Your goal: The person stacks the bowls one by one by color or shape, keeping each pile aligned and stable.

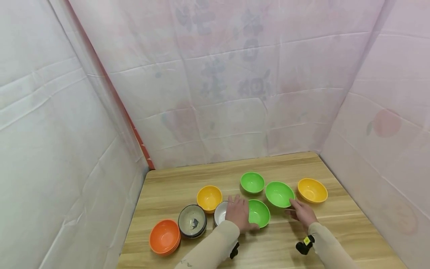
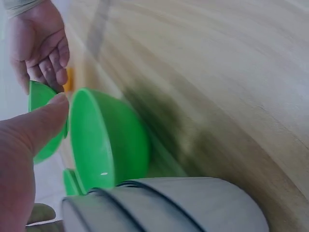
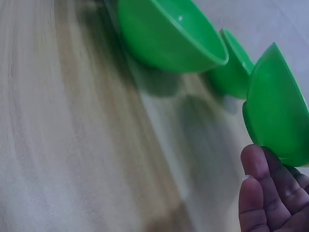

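My right hand grips a green bowl by its near right edge. In the right wrist view the fingers lie under that bowl, which is tilted and raised off the table; the thumb is hidden. My left hand is spread, palm down, over a stack of white bowls with dark rims, partly covering it. Its thumb reaches toward a second green bowl just right of the stack. A smaller-looking green bowl stands farther back.
Along the left are stacked orange bowls and dark-rimmed grey bowls with a dark motif. Yellow bowls stand behind the white stack, and another yellow bowl is at the right. Pale sheets enclose the wooden table.
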Demonstrator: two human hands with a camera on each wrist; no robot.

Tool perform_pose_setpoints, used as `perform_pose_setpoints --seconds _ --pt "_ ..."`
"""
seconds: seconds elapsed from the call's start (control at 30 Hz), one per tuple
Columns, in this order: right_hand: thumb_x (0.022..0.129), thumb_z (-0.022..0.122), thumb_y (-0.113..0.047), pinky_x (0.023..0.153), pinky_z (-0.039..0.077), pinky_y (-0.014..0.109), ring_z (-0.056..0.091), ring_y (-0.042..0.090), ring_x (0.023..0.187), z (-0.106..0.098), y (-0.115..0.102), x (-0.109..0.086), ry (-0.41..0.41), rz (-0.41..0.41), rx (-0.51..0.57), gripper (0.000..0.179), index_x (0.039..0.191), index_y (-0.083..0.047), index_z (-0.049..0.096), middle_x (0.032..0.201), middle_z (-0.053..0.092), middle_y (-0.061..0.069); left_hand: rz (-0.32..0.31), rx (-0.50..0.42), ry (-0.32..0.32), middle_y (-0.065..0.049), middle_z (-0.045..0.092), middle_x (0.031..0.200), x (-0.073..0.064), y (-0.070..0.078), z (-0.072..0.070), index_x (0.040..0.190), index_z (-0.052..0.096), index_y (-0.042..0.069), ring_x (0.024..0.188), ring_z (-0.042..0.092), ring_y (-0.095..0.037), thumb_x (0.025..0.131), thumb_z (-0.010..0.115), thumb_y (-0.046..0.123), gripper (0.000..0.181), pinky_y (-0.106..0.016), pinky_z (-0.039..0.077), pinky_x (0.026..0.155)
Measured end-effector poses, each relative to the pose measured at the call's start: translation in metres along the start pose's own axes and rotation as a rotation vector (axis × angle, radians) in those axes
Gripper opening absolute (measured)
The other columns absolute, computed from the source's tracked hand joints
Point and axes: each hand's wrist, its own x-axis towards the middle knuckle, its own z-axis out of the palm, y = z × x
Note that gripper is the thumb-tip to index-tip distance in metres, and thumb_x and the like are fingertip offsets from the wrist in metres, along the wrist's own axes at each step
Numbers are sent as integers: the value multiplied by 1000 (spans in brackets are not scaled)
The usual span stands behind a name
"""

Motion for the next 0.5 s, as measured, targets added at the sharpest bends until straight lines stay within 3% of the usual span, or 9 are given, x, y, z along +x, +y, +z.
perform_pose_setpoints --seconds 0.17,0.3,0.4,0.5 --pt "98 44 -51 76 54 29 67 20 90 6 -12 -5 1 -41 -5 69 131 9 48 104 68 12 -22 -104 78 -2 46 143 -8 -3 -9 142 44 15 139 32 -23 65 64 79 102 -45 16 116" --pt "98 47 -49 75 54 32 68 24 88 14 -21 -11 -14 -84 -26 66 127 10 52 106 67 15 -28 -267 175 -2 54 130 -26 4 -18 135 50 12 122 48 -18 78 67 62 78 -35 37 106" --pt "98 48 -48 74 54 34 68 27 87 19 -26 -14 -23 -117 -60 65 127 10 53 108 67 17 -38 -556 213 3 61 106 -45 16 -19 121 58 10 94 56 -8 86 67 45 51 -24 50 83" --pt "98 48 -47 75 53 36 67 28 86 23 -32 -15 -31 -146 -96 64 127 9 53 106 67 16 -75 -882 206 10 61 84 -59 29 -12 105 63 11 72 53 -1 89 67 35 29 -20 48 66"
